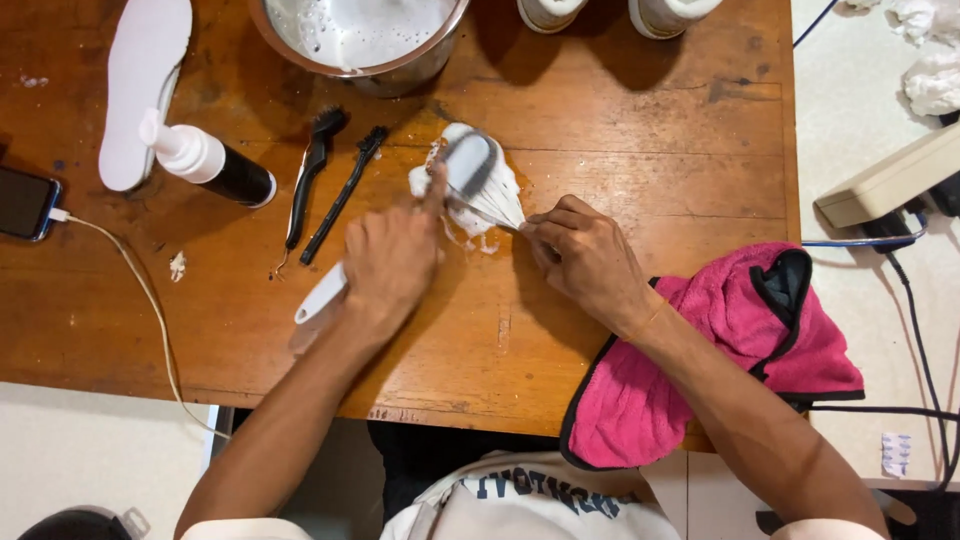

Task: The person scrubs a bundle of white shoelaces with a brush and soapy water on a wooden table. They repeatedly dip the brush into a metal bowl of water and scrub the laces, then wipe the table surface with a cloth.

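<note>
My left hand (pixel 388 262) grips a white-handled brush (pixel 466 165), its blurred grey head pressed on a bundle of wet white shoelaces (pixel 495 200) lying in foam on the wooden table (pixel 640 150). My right hand (pixel 585 258) pinches the near end of the laces against the table, just right of the left hand. The brush handle sticks out toward me below the left wrist.
A metal bowl of soapy water (pixel 360 35) stands at the back. Two black brushes (pixel 325 180), a pump bottle (pixel 205 160) and a white insole (pixel 140 85) lie left. A phone (pixel 25 203) on a cable sits far left. A pink towel (pixel 710 350) drapes the right edge.
</note>
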